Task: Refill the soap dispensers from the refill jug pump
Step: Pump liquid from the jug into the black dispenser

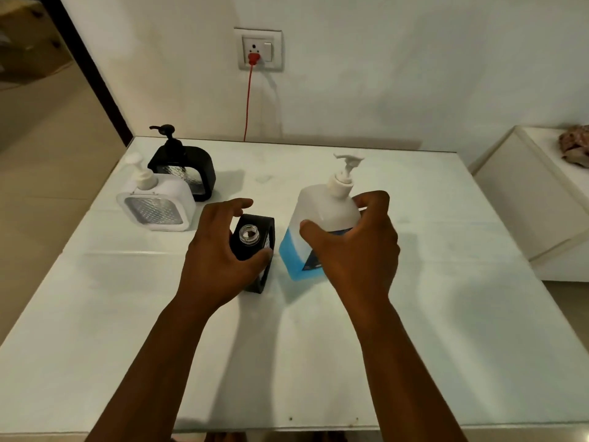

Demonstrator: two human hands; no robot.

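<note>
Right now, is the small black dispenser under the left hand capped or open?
Open: the small black dispenser shows a bare clear neck, no pump fitted.

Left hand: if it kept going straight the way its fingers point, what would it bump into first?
Probably the refill jug. The left hand grips the open black dispenser with its fingers reaching right, and the jug stands just beyond, held by the right hand. The gap between them is hard to judge.

Both forearms are bare from the near edge of the view right up to the wrists, no sleeve, watch, bracelet or glove anywhere on them, and neither the left hand [220,256] nor the right hand [357,250] shows a ring on its fingers.
</note>
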